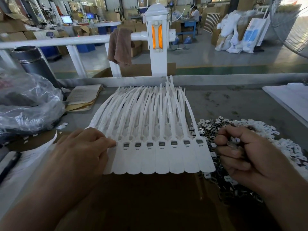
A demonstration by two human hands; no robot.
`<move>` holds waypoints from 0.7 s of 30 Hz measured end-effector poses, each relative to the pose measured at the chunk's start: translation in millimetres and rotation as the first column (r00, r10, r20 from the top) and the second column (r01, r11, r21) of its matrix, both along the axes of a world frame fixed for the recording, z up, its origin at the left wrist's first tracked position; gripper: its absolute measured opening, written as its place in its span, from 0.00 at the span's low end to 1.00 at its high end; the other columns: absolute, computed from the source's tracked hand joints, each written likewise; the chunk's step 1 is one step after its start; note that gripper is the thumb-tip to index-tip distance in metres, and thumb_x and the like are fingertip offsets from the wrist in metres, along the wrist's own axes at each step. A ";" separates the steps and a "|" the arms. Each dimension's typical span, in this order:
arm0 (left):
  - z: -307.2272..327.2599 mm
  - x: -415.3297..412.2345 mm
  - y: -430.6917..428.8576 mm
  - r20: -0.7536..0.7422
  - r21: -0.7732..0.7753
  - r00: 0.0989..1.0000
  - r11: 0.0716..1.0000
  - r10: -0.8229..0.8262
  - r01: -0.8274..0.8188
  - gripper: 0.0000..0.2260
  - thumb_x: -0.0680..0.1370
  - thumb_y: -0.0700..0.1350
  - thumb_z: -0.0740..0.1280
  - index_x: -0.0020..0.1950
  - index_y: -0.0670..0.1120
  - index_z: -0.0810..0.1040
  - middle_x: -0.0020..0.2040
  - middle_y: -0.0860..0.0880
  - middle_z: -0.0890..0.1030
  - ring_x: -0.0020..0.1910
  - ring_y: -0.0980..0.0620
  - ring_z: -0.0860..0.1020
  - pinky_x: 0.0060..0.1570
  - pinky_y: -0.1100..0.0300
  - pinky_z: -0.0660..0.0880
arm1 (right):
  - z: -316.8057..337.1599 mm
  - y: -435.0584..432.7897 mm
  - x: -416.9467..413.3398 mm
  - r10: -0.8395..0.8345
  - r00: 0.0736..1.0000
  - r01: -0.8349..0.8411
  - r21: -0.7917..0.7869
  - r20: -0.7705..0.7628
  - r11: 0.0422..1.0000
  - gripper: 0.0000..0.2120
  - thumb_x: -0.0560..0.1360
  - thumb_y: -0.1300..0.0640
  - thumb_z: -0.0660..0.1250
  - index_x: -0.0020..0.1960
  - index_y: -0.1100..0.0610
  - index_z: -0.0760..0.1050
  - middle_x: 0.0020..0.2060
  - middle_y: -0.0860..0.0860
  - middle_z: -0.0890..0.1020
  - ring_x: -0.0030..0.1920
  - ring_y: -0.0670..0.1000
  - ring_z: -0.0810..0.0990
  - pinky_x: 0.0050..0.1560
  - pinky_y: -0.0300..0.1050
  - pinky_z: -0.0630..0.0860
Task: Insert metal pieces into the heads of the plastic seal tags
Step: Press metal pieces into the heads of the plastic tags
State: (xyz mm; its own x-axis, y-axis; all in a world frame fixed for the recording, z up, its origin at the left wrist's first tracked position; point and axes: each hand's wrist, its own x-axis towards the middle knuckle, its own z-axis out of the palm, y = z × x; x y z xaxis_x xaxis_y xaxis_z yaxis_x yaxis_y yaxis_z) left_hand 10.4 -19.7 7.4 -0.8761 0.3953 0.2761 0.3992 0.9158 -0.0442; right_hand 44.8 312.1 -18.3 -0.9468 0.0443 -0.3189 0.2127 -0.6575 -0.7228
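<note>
A row of several white plastic seal tags (162, 161) lies side by side on the bench, flat ends toward me, tails fanning away. Each visible head (161, 144) shows a dark metal piece in its square socket. My left hand (83, 152) rests on the row's left end, a fingertip pressing at the leftmost head. My right hand (245, 157) hovers to the right of the row, fingers curled round a small clutch of metal pieces. A heap of loose metal pieces (250, 129), dark and white-faced, spreads under and behind that hand.
A clear plastic bag (28, 104) and a dark flask (31, 62) stand at the left. Worn papers (83, 97) lie behind them. A white sheet (290, 99) sits far right. The white railing (75, 40) with a brown cloth (120, 47) borders the bench's far side.
</note>
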 end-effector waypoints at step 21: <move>-3.7 -1.8 8.6 0.088 0.110 0.994 0.991 0.068 -0.078 0.10 0.76 0.43 0.64 0.51 0.56 0.80 0.51 0.56 0.74 0.52 0.55 0.72 0.52 0.54 0.74 | -10.0 -18.6 3.8 0.381 0.925 -0.379 0.125 0.014 0.917 0.15 0.78 0.50 0.64 0.51 0.62 0.80 0.28 0.53 0.68 0.19 0.44 0.61 0.16 0.32 0.58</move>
State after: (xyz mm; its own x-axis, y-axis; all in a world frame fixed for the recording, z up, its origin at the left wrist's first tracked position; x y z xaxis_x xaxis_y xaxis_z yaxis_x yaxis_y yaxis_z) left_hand 8.6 -11.1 3.6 -0.9235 0.2995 0.2399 0.3288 0.9399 0.0925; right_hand 48.6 293.6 -28.3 -0.9032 -0.2815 -0.3240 0.4210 -0.4346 -0.7962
